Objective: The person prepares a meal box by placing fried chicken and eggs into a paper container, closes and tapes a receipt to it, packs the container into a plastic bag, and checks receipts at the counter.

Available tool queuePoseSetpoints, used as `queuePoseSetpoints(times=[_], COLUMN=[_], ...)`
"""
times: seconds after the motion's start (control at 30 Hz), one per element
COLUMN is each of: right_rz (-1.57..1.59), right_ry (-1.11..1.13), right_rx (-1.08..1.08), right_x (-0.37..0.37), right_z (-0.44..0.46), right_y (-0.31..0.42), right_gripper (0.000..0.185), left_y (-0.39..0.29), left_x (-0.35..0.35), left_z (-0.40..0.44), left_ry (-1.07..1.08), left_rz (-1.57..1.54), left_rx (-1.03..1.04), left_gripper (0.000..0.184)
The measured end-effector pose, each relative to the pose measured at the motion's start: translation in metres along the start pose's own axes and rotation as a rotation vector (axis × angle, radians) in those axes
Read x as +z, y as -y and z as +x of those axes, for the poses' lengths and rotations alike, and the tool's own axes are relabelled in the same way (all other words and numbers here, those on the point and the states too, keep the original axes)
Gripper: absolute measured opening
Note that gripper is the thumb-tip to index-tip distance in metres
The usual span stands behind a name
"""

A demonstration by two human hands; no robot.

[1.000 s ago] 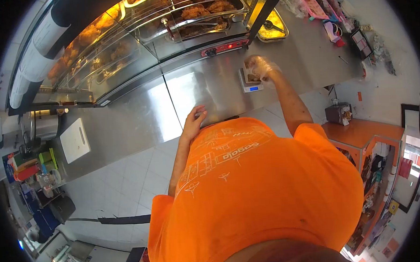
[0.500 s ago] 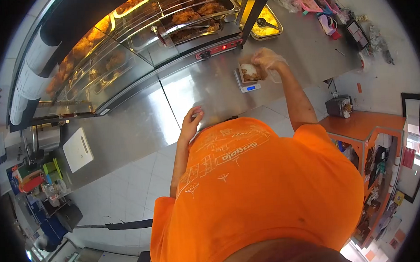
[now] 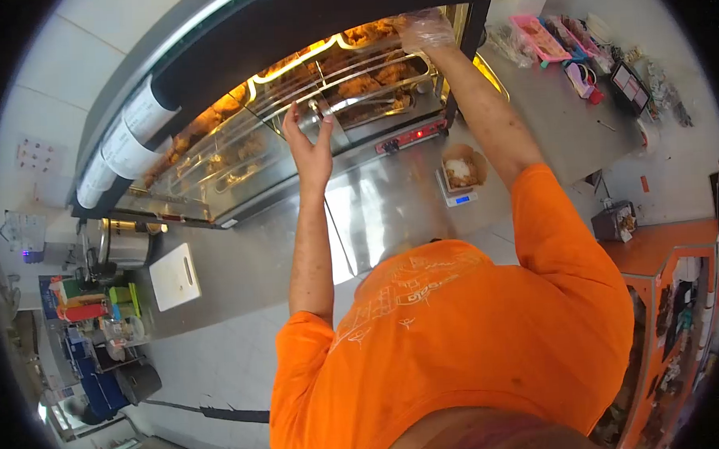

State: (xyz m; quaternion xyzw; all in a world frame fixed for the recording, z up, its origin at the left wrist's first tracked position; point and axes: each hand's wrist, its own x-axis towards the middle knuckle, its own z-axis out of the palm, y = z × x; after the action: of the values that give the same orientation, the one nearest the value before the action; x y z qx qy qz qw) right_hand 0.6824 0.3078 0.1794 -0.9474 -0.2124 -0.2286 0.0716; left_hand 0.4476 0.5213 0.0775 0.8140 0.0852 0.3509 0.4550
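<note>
My left hand is at the glass front of the lit display cabinet, its fingers apart around a small metal knob. Gloved in clear plastic, my right hand reaches into the cabinet's right end, beside the fried pieces; its fingertips are hard to make out. An open brown box with white rice and brown food rests on a small scale with a lit blue display, on the steel counter below my right forearm.
A white cutting board lies at the counter's left, near a steel pot. At the right are a pink tray, a tape dispenser and a dark-framed tablet. An orange cabinet stands lower right.
My right hand has left the box and moved up into the display cabinet. From near my shirt, my left hand has risen to the glass by the knob. The view has shifted.
</note>
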Motion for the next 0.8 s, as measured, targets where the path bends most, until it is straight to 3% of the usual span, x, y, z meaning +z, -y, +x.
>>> queuePoseSetpoints(times=[0.03, 0.17, 0.23, 0.3, 0.37, 0.43, 0.53, 0.6, 0.67, 0.73, 0.8], right_rz=[-0.022, -0.065, -0.125, -0.15, -0.041, -0.054, 0.92, 0.982, 0.563, 0.423, 0.482], right_ry=[-0.014, -0.078, -0.163, -0.422, -0.786, -0.574, 0.219, 0.634, 0.627, 0.571, 0.666], right_rx=[-0.02, -0.165, -0.327, -0.465, -0.427, -0.457, 0.275, 0.442, -0.184, -0.282, -0.023], right_x=[0.002, 0.005, 0.004, 0.002, 0.012, 0.049, 0.096, 0.132, 0.187, 0.14, 0.078], right_z=[0.013, 0.026, 0.004, -0.042, -0.095, -0.163, -0.244, -0.277, -0.312, -0.299, -0.275], right_y=[-0.003, -0.021, -0.027, -0.029, -0.027, -0.053, -0.062, -0.082, -0.124, -0.121, -0.102], right_gripper=[0.022, 0.02, 0.019, 0.018, 0.029, 0.026, 0.028, 0.031, 0.035, 0.034, 0.03], left_y=[-0.004, 0.004, 0.0, -0.006, -0.01, -0.007, -0.01, -0.015, -0.025, -0.036, -0.049], left_x=[0.006, 0.025, 0.026, 0.024, 0.027, 0.029, 0.039, 0.056, 0.079, 0.107, 0.136], left_z=[0.006, 0.002, 0.001, 0.001, -0.001, -0.004, -0.001, -0.002, -0.005, -0.004, -0.007], left_ry=[-0.047, -0.005, -0.001, 0.039, -0.047, -0.103, 0.001, 0.075, 0.16, 0.23, 0.288], left_rz=[0.008, -0.273, -0.115, -0.002, -0.2, -0.366, -0.512, -0.599, -0.598, -0.666, -0.763], left_rx=[0.036, -0.153, -0.12, -0.087, -0.105, -0.123, -0.164, -0.168, -0.167, -0.14, -0.12], left_gripper=[0.07, 0.069, 0.067, 0.066, 0.06, 0.057, 0.052, 0.055, 0.057, 0.06, 0.064])
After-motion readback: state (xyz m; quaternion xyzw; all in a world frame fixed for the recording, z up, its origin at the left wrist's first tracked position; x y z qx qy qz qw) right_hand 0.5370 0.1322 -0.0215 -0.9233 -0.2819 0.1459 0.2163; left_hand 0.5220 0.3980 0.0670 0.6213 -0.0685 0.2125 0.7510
